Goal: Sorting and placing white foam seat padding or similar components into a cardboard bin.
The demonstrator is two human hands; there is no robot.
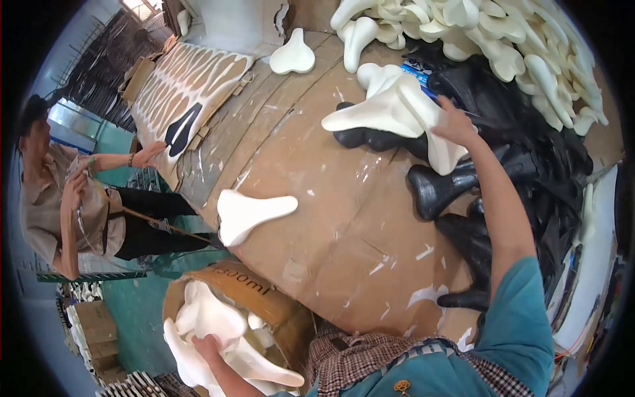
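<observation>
White foam bicycle saddle pads lie near both of my hands. My right hand [456, 126] reaches to the far right of the table and grips a white saddle pad [444, 153], its fingers partly hidden by the foam. Another white saddle pad [377, 114] lies against it, pointing left. My left hand [210, 347] is down at a cardboard box [254, 281], closed on the edge of a white saddle pad [215, 317] among several others. Black saddle covers [522, 165] lie heaped under and beside my right arm.
A single white saddle pad [248, 215] rests on the cardboard-covered table [331, 245]. Farther off lies another pad [293, 53]. White pads [476, 26] are piled at the far right. On the left, a co-worker [79, 192] stands by a board with cut-out shapes [188, 83].
</observation>
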